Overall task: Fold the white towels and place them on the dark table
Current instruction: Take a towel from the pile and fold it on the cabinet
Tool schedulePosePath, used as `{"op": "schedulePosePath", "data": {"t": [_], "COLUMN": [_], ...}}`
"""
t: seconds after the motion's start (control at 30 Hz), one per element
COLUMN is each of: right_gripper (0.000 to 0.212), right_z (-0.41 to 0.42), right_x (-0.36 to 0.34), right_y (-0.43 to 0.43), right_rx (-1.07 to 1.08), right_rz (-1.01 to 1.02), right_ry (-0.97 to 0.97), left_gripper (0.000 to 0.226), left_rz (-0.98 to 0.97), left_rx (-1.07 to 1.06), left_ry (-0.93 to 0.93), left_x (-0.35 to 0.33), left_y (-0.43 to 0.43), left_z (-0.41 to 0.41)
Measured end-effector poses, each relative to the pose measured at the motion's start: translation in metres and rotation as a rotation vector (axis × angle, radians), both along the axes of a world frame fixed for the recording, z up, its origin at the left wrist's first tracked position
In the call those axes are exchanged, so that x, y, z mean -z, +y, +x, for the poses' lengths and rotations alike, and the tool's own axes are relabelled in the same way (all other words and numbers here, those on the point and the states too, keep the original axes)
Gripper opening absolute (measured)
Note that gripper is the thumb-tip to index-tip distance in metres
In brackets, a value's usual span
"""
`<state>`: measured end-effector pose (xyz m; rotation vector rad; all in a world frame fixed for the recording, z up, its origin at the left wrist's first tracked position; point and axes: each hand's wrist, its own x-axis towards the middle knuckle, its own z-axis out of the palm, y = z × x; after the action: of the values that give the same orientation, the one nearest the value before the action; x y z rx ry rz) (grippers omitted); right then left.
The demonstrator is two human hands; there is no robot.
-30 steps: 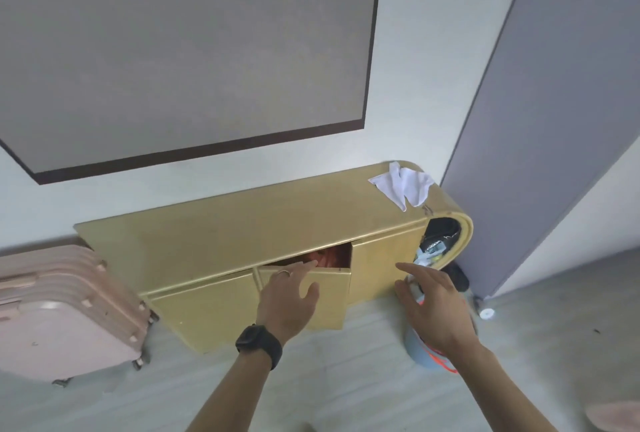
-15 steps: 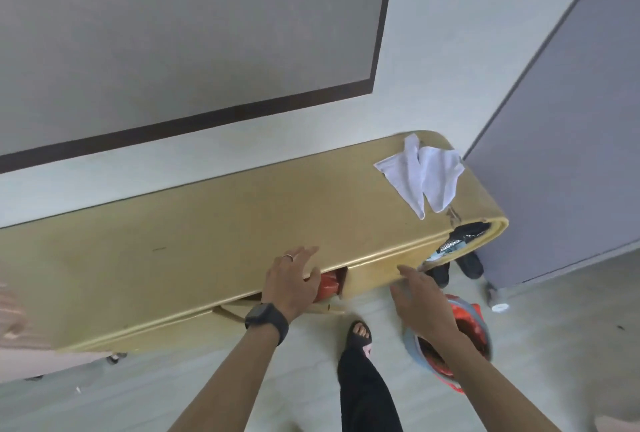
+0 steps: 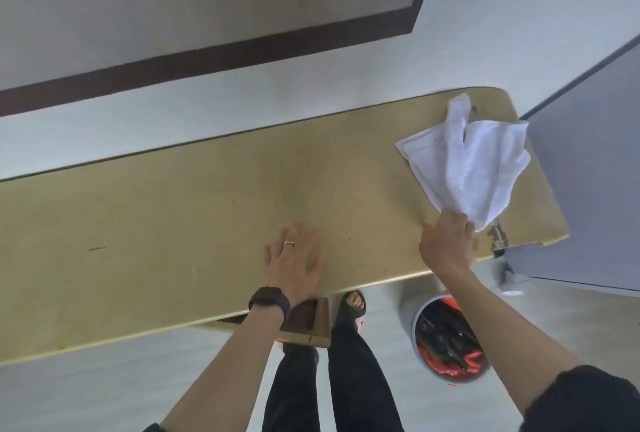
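A crumpled white towel (image 3: 467, 164) lies on the right end of a long yellow-gold cabinet top (image 3: 173, 223). My right hand (image 3: 446, 244) has its fingers on the towel's near corner and grips it at the cabinet's front edge. My left hand (image 3: 294, 261), with a ring and a black watch on the wrist, rests flat and open on the cabinet top near the middle. No dark table is in view.
A drawer (image 3: 304, 324) stands partly open under the cabinet's front edge, below my left wrist. A white bucket (image 3: 450, 338) with dark and red things stands on the floor to the right. My legs and a sandalled foot (image 3: 353, 307) are below. A grey panel (image 3: 588, 189) is at right.
I have stepped closer, so the cabinet top fills the view. My left hand rose from the drawer front onto the top. My right hand went from near the bucket up to the towel's corner.
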<state>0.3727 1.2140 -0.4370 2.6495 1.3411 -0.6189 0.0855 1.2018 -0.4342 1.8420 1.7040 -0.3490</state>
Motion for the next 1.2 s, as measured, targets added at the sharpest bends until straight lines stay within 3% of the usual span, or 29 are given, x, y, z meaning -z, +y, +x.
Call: {"op": "schedulePosePath", "data": {"t": [0.1,0.27,0.4,0.47,0.57,0.63,0.8,0.93,1.07,1.2], "right_gripper": [0.034,0.025,0.030,0.026,0.025,0.025,0.018,0.017,0.014,0.020], "right_z": [-0.011,-0.050,-0.086,-0.101,-0.117,-0.123,-0.135,-0.153,-0.168,-0.179], "right_x": [0.012,0.020,-0.005,-0.029,-0.065,-0.088,-0.135,-0.168,-0.190,-0.200], "right_y": [0.001,-0.020,-0.036,-0.040,-0.044,-0.043,-0.042,-0.045,-0.048,-0.050], "right_rx": [0.014,-0.330,-0.633,-0.633,-0.602,-0.636,-0.716,-0.772,-0.711,-0.671], "right_rz": [0.049,0.113,0.087,0.128,0.176,0.177,0.328,0.407,0.432,0.396], "right_ry": [-0.036,0.055,0.243,0.367,0.526,0.534,0.461,0.444,0.395,0.360], "left_gripper": [0.070,0.074,0.077,0.071,0.041,0.026,0.016,0.028,0.026,0.040], "left_rz": [-0.093,-0.143,0.077,0.192,0.330,0.399,0.439,0.409,0.578,0.605], "left_rx": [0.049,0.058,0.058,0.125,0.152,0.098,0.102,0.142,0.235,0.228], "left_ry": [0.061,0.009,-0.114,-0.161,-0.255,-0.301,-0.365,-0.368,-0.287,-0.208], "left_x": [0.017,0.011,-0.018,-0.037,-0.062,-0.077,-0.115,-0.144,-0.157,-0.170], "left_y": [-0.004,0.001,0.006,0.003,-0.007,-0.012,-0.023,-0.028,-0.033,-0.034], "left_z": [-0.008,-0.015,-0.017,-0.016,-0.020,-0.030,-0.059,-0.095,-0.140,-0.191]}}
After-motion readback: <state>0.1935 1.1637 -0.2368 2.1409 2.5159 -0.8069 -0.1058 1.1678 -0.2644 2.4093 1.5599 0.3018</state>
